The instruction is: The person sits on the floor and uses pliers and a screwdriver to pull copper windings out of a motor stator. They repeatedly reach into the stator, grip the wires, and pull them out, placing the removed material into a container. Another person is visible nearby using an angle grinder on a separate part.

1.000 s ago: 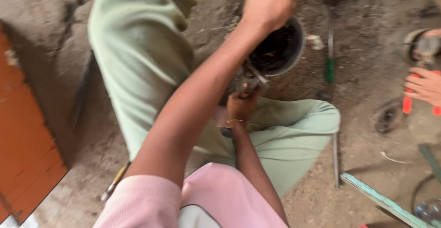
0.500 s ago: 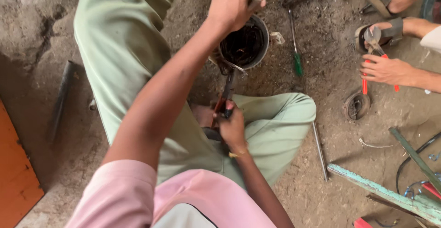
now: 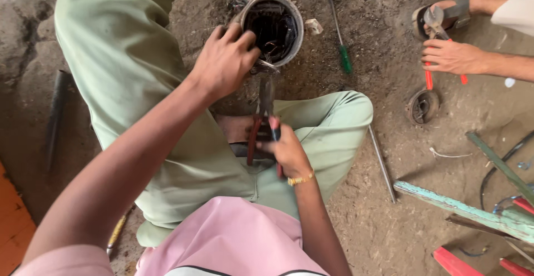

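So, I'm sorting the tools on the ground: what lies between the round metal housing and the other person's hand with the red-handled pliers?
In the head view, a green-handled screwdriver lies on the dirt between the housing and that hand.

Motor housing (image 3: 273,27) on ground betw. knees; left hand (image 3: 223,60) on its rim. Pliers (image 3: 264,115) below it, in right hand (image 3: 288,151). Screwdriver (image 3: 340,34) right of housing.

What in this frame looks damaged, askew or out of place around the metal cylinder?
The round metal motor housing lies on bare dirt, its dark inner windings tangled and frayed. The left hand grips its rim; the right hand works red-handled pliers at its edge. A green-handled screwdriver lies loose beside it.
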